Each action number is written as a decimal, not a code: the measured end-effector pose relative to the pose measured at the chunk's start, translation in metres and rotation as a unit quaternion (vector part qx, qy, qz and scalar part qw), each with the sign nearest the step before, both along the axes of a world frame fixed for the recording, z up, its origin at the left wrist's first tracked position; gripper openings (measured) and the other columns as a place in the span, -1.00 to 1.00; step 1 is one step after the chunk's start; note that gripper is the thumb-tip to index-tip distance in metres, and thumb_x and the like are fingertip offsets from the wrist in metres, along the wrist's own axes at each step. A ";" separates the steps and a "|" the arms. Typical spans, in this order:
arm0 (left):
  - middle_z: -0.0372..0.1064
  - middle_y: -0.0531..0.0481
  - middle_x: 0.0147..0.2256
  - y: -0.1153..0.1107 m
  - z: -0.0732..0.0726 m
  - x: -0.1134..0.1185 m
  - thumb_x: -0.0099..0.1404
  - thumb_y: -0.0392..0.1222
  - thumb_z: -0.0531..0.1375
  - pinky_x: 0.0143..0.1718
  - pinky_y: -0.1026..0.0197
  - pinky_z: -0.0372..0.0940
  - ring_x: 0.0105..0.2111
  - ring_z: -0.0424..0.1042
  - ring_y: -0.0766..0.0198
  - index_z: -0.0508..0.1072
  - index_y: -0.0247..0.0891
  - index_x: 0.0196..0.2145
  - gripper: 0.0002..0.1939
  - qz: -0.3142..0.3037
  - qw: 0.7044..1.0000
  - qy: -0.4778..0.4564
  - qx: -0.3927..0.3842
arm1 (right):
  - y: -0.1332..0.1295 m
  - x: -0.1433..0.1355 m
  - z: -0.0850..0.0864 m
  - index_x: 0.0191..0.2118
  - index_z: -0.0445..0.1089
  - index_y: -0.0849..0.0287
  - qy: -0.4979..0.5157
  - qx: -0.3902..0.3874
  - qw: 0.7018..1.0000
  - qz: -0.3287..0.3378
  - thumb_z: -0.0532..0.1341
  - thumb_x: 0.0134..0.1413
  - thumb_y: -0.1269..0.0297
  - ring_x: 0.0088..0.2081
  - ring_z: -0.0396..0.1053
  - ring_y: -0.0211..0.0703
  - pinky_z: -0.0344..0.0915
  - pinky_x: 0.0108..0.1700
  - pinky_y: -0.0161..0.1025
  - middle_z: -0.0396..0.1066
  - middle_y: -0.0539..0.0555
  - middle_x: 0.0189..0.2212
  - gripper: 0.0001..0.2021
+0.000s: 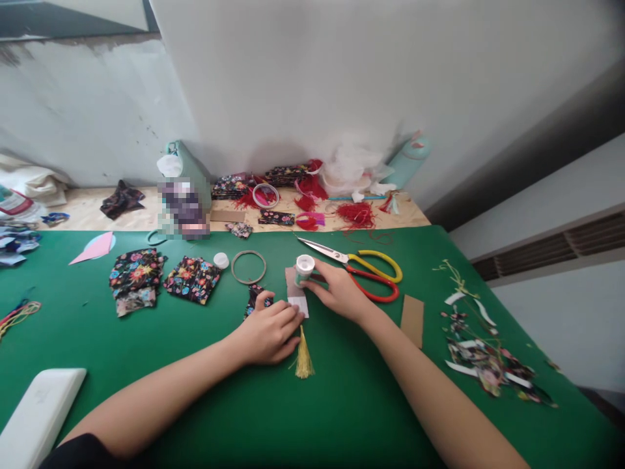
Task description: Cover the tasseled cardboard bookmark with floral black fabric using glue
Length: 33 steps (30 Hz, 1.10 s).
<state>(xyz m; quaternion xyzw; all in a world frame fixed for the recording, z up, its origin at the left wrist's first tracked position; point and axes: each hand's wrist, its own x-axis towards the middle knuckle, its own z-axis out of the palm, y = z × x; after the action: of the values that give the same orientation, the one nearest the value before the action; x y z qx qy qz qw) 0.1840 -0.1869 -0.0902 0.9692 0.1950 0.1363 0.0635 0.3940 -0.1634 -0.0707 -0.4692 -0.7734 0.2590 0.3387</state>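
Observation:
In my right hand (336,290) is a white glue stick (305,263), uncapped, its end tilted up toward me and its label greenish. It is over a narrow cardboard strip (291,286) with a white lower part (303,306). My left hand (273,331) presses its fingertips on the strip's lower left edge, one finger raised. Below the strip lies a yellow tassel (303,361); whether they are joined is hidden. A black floral fabric piece (251,299) is partly under my left hand. A round white cap (221,260) rests beside a metal ring (249,267).
Large scissors (374,266) with red and yellow handles lie beyond my right hand. Floral fabric pieces (137,277) are at left, cardboard (413,320) and scraps (488,365) at right. A white case (43,417) sits front left. Red tassels (356,215) and a bottle (410,159) stand behind.

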 end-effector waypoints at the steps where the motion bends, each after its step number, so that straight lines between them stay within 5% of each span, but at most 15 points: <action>1: 0.38 -0.17 -0.13 0.000 0.000 0.000 0.32 -0.12 0.01 0.03 -0.12 -0.01 -0.11 0.33 0.09 0.27 -0.35 0.04 -0.61 0.000 1.000 0.000 0.001 | -0.001 0.000 0.001 0.05 0.25 0.16 0.002 0.004 1.000 -0.007 0.13 0.12 0.35 -0.08 0.42 -0.03 0.39 -0.04 -0.10 0.41 0.18 -0.05 -0.65; 6: 0.38 -0.18 -0.13 0.000 0.002 0.000 0.34 -0.13 -0.01 0.04 -0.11 -0.03 -0.12 0.32 0.10 0.28 -0.35 0.03 -0.63 0.004 1.000 -0.005 0.001 | -0.004 0.001 0.005 0.07 0.25 0.14 -0.015 -0.026 0.998 0.060 0.15 0.10 0.33 -0.09 0.43 -0.04 0.41 -0.07 -0.13 0.43 0.16 -0.07 -0.62; 10: 0.39 -0.17 -0.13 -0.001 0.003 0.001 0.33 -0.13 -0.01 0.06 -0.08 -0.03 -0.11 0.32 0.11 0.28 -0.36 0.03 -0.62 0.000 1.000 -0.007 0.001 | -0.005 0.004 0.008 0.06 0.26 0.14 -0.022 -0.001 1.000 0.022 0.14 0.11 0.36 -0.05 0.42 0.00 0.39 -0.03 -0.07 0.41 0.17 -0.04 -0.63; 14: 0.38 -0.16 -0.13 0.000 0.003 0.000 0.33 -0.14 0.00 0.07 -0.07 -0.02 -0.11 0.32 0.12 0.28 -0.36 0.03 -0.63 0.002 1.000 -0.009 0.002 | -0.005 0.008 0.009 0.09 0.24 0.12 -0.017 -0.026 0.997 0.068 0.15 0.09 0.37 -0.04 0.41 -0.02 0.41 -0.05 -0.10 0.41 0.16 -0.03 -0.59; 19: 0.38 -0.17 -0.13 0.000 0.004 0.000 0.32 -0.14 0.01 0.06 -0.07 -0.01 -0.10 0.32 0.12 0.27 -0.36 0.04 -0.62 0.000 1.000 -0.001 -0.004 | -0.004 0.009 0.007 0.09 0.23 0.12 -0.014 -0.008 1.000 0.023 0.14 0.11 0.36 -0.02 0.40 -0.02 0.39 -0.02 -0.08 0.39 0.17 -0.01 -0.60; 23: 0.38 -0.17 -0.13 0.000 0.004 0.001 0.32 -0.14 0.01 0.06 -0.08 -0.02 -0.11 0.32 0.11 0.28 -0.37 0.03 -0.63 0.002 1.000 -0.005 -0.001 | -0.004 0.006 0.004 0.09 0.23 0.14 -0.017 -0.027 0.998 0.061 0.16 0.10 0.36 -0.06 0.42 -0.04 0.41 -0.05 -0.11 0.41 0.17 -0.03 -0.60; 28: 0.39 -0.16 -0.12 0.000 0.002 0.001 0.33 -0.13 -0.01 0.05 -0.10 -0.03 -0.12 0.32 0.12 0.28 -0.36 0.03 -0.63 0.000 1.000 -0.008 0.000 | -0.002 0.001 0.000 0.08 0.23 0.14 -0.007 0.015 1.000 0.001 0.13 0.13 0.34 -0.01 0.39 -0.01 0.37 0.00 -0.05 0.39 0.18 -0.01 -0.63; 33: 0.39 -0.17 -0.12 0.000 0.002 0.001 0.33 -0.13 0.00 0.07 -0.08 -0.04 -0.10 0.32 0.11 0.28 -0.36 0.03 -0.63 0.002 1.000 -0.008 -0.001 | -0.001 0.002 0.000 0.06 0.25 0.13 -0.010 -0.003 0.999 0.042 0.15 0.11 0.33 -0.09 0.44 -0.04 0.43 -0.08 -0.11 0.43 0.16 -0.06 -0.63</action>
<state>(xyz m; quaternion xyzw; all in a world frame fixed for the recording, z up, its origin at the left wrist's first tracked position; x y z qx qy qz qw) 0.1845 -0.1872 -0.0883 0.9676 0.1962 0.1443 0.0660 0.3956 -0.1646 -0.0706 -0.4403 -0.7948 0.2707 0.3179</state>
